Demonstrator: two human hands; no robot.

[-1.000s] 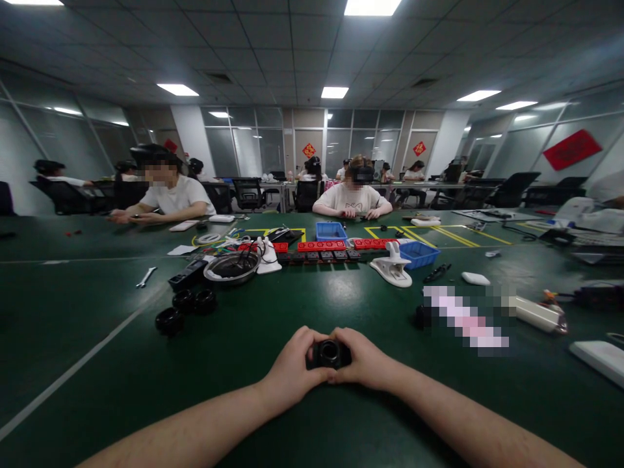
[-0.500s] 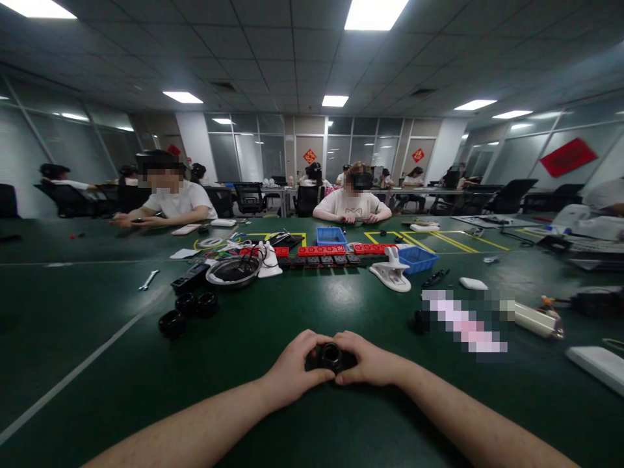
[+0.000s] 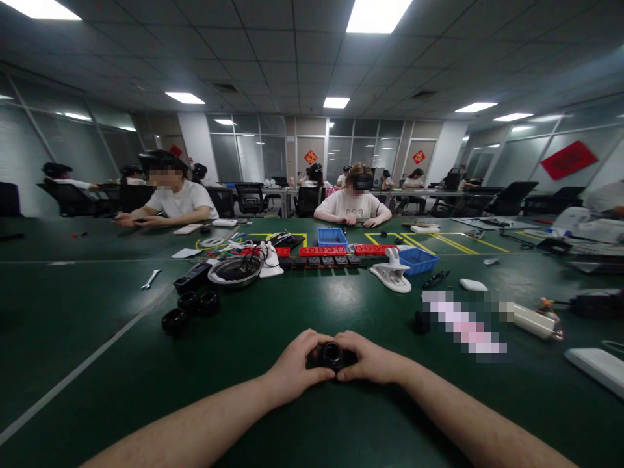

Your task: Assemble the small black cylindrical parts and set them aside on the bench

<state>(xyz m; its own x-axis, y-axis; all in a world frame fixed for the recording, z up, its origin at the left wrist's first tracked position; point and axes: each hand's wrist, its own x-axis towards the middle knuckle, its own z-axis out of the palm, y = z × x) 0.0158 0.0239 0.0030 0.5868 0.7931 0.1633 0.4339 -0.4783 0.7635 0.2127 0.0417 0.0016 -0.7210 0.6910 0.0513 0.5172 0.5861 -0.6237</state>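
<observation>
A black ring-shaped part [image 3: 332,355] with a round hole facing up is between my hands, low in the middle of the view. My left hand [image 3: 298,367] grips its left side, thumb in front and fingers behind. On the right side my right hand [image 3: 369,359] holds the same part in a like way. The fingertips of both hands nearly meet in front of and behind it. Dark material shows beside the ring under my palms, too shaded to make out.
Several black rings [image 3: 174,321] lie at the left, near a wrench [image 3: 151,279] and a metal bowl [image 3: 234,283]. Red blocks [image 3: 322,251], a white clamp [image 3: 391,278] and a blue bin [image 3: 418,261] stand farther back. Two people sit across the green table [image 3: 273,312].
The view has shifted very slightly. Both hands keep their hold on the black part, with no clear movement.
</observation>
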